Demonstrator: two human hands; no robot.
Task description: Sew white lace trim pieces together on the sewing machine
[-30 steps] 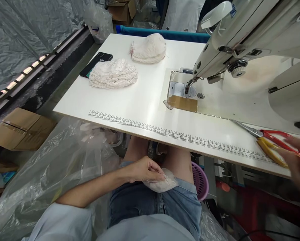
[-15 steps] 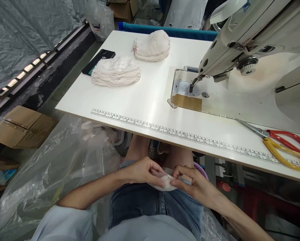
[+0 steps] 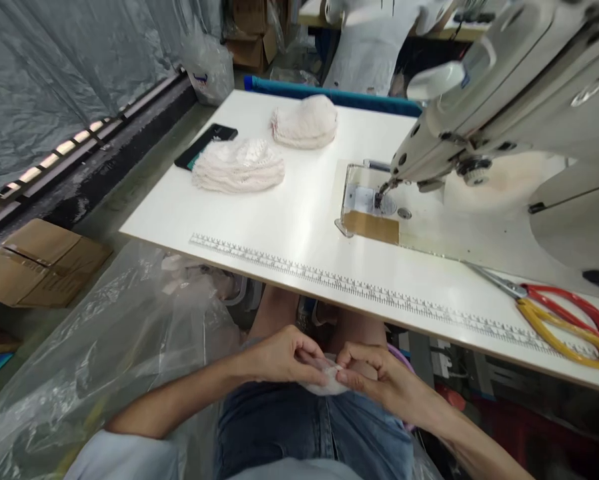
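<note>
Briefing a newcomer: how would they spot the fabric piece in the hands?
Below the near edge of the white table, over the denim lap, the left hand and right hand meet. Pinched between them is one small white fabric piece, unlike the two stacks on the tabletop.

sewing workshop, industrial sewing machine (image 3: pixel 484 113) (scissors (image 3: pixel 559 310) nearby)

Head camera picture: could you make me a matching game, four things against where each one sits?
Things:
1 scissors
2 phone
3 small white cloth
4 cardboard box

Places:
A floor, left of the table
B pinched between left hand and right hand, over the lap
C table's right end, near the front edge
D table's far left, beside a lace stack

Pairs: 1-C, 2-D, 3-B, 4-A
</note>
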